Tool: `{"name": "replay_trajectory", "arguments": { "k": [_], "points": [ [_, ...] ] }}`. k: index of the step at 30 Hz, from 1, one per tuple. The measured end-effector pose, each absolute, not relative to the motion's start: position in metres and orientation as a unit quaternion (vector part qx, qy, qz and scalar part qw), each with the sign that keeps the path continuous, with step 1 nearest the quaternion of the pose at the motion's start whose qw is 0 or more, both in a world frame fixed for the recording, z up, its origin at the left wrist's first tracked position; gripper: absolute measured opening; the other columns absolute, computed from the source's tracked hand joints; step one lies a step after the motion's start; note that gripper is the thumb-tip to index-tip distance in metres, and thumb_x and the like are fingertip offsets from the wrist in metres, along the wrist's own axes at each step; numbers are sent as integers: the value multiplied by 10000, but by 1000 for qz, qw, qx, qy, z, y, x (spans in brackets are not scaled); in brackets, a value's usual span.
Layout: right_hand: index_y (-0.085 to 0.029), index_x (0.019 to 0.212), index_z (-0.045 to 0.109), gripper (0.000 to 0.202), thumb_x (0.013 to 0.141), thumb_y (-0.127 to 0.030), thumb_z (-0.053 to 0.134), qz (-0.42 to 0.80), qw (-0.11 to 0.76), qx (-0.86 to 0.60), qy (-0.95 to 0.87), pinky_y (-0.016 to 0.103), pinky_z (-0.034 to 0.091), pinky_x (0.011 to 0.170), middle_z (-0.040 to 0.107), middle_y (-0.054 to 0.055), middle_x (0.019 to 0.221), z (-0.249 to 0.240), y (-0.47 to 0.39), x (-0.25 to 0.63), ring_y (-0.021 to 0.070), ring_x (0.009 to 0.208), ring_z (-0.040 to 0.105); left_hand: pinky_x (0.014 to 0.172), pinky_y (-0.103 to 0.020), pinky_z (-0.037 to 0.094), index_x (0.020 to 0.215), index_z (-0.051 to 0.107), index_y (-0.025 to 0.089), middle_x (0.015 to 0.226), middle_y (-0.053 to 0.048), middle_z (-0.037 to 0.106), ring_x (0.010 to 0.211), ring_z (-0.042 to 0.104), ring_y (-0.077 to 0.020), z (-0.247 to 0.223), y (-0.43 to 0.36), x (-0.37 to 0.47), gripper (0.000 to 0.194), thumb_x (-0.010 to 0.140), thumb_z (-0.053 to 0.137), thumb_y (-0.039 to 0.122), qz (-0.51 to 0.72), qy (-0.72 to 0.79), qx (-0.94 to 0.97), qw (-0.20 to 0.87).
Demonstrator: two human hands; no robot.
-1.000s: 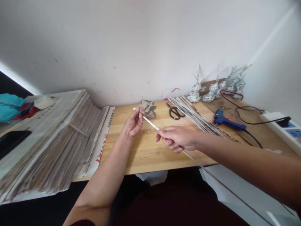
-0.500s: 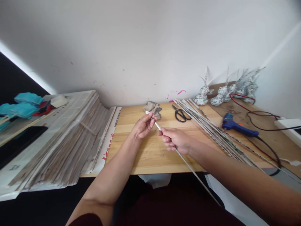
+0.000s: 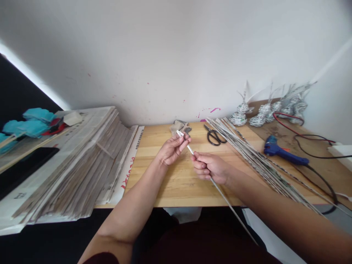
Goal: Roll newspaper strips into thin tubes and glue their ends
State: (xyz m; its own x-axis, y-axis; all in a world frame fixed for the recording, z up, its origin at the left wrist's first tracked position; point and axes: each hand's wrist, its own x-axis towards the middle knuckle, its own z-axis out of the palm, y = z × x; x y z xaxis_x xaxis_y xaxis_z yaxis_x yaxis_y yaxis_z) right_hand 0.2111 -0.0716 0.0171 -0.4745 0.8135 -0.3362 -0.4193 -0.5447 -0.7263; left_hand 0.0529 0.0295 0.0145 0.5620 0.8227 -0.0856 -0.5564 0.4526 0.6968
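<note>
A long thin rolled-paper stick [image 3: 226, 200] slants from the middle of the table down past its front edge. My left hand [image 3: 173, 149] pinches the stick close to its white upper end. Just below and to the right, my right hand [image 3: 210, 167] has its fingers wrapped round the same stick. Behind my left fingertips lies a crumpled grey-brown cloth [image 3: 176, 127]. Black-handled scissors [image 3: 215, 137] rest on the table beyond my right hand, touching neither hand.
Stacked newspaper sheets [image 3: 74, 172] fill the left, with a black phone [image 3: 30, 165] and blue pieces [image 3: 27, 126] on top. To the right are a bundle of paper sticks [image 3: 255, 161], a blue glue gun [image 3: 284, 151] with its cable, and woven paper figures [image 3: 260, 114].
The white end of the stick shows larger above my left fingers. The view has shifted slightly, and both hands remain on the stick.
</note>
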Motion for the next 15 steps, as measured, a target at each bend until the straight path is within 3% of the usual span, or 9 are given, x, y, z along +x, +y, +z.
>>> {"name": "replay_trajectory", "arguments": {
  "k": [5, 10, 12, 15],
  "points": [
    [-198, 839, 510, 216, 965, -351, 426, 795, 378, -369, -299, 171, 287, 379, 311, -84, 537, 15, -72, 212, 68, 411, 254, 728, -169, 584, 902, 672, 104, 823, -36, 709, 798, 720, -129, 11, 30, 54, 146, 843, 585, 3, 411, 217, 317, 827],
    [-172, 949, 587, 267, 950, -406, 458, 693, 379, -471, -391, 273, 487, 556, 532, -11, 673, 16, -75, 209, 108, 543, 519, 783, -188, 580, 910, 674, 98, 833, -45, 713, 805, 719, -124, 10, 33, 55, 146, 849, 580, 4, 416, 244, 314, 817],
    [-170, 964, 608, 265, 945, -394, 466, 603, 371, -515, -484, 318, 511, 685, 616, 35, 787, 18, -79, 212, 142, 676, 595, 813, -204, 578, 912, 675, 96, 842, -52, 717, 803, 721, -126, 10, 34, 55, 155, 844, 579, -6, 419, 255, 312, 814],
    [-199, 953, 652, 248, 927, -387, 493, 374, 340, -562, -655, 350, 485, 807, 686, 60, 919, 25, -88, 228, 190, 843, 625, 860, -226, 571, 927, 677, 97, 851, -54, 721, 822, 724, -133, 10, 34, 56, 180, 835, 578, -22, 422, 263, 310, 810]
  ]
}}
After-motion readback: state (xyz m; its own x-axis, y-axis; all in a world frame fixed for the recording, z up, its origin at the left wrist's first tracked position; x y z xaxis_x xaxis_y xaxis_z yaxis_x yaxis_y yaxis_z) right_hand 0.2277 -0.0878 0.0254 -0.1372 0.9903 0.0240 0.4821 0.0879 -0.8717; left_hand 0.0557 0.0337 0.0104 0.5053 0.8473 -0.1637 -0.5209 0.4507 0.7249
